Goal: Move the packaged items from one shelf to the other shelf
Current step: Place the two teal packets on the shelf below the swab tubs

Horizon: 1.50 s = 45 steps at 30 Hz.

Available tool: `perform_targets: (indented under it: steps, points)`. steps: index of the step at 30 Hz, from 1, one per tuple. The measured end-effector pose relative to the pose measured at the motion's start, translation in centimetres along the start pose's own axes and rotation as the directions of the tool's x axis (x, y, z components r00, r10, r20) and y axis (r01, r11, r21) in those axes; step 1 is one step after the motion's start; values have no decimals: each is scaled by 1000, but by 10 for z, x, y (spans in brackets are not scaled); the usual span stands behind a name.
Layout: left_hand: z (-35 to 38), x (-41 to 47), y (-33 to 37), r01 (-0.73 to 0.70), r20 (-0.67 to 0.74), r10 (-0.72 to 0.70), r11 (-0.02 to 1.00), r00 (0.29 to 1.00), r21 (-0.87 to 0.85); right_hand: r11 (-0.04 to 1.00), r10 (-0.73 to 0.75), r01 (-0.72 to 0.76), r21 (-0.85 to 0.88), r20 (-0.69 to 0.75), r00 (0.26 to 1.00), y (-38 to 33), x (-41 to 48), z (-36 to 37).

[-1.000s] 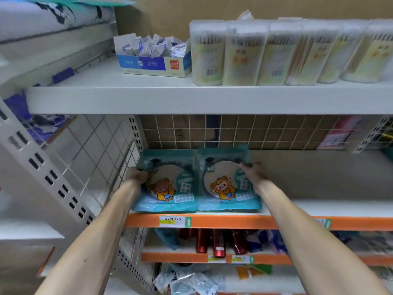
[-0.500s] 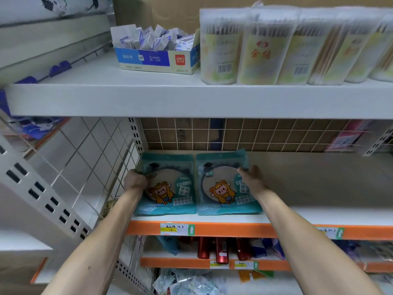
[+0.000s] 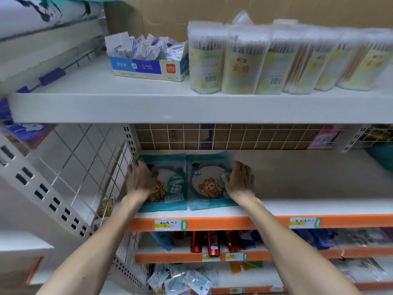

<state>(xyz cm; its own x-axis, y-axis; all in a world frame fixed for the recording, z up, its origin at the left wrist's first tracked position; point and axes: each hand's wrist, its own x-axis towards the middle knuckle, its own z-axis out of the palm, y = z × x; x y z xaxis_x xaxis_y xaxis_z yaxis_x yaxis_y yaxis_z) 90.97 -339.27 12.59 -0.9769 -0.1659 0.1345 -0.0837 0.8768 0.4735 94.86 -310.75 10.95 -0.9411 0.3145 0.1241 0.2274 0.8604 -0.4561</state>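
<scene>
Two teal flat packages with a cartoon figure lie side by side at the left end of the middle shelf (image 3: pixel 308 206). My left hand (image 3: pixel 141 179) rests flat on the left package (image 3: pixel 172 188), covering its left part, with the fingers pointing to its back corner. My right hand (image 3: pixel 239 180) lies on the right edge of the right package (image 3: pixel 207 184), its fingers loosely bent and its thumb on the wrapper. Both packages lie flat on the shelf board.
The upper shelf (image 3: pixel 191 107) carries a blue box of small packets (image 3: pixel 148 68) and a row of cotton swab tubs (image 3: pixel 244 60). A wire mesh panel (image 3: pixel 85 165) closes the left side. Red bottles (image 3: pixel 212 241) stand on the shelf below.
Both packages have slid a little deeper onto the shelf. My hands have shifted from the packages' outer edges to lying on top of them.
</scene>
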Motion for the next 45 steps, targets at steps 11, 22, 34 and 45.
perform_targets:
  steps: [11, 22, 34, 45]
  points:
    - [-16, -73, 173, -591, 228, 556, 796, 799, 131, 905, -173, 211, -369, 133, 976, 53, -61, -155]
    - [9, -157, 254, -662, 373, 583, 738, 722, 128, 947, 30, -10, -322, 57, 998, 202, -145, -242]
    - [57, -301, 485, -942, 349, 883, 336, 315, 1, 833, 199, -260, -488, -174, 964, 389, -222, -393]
    - [147, -335, 647, -955, 413, 880, 287, 235, -69, 787, 328, -403, -466, -237, 914, 525, -206, -471]
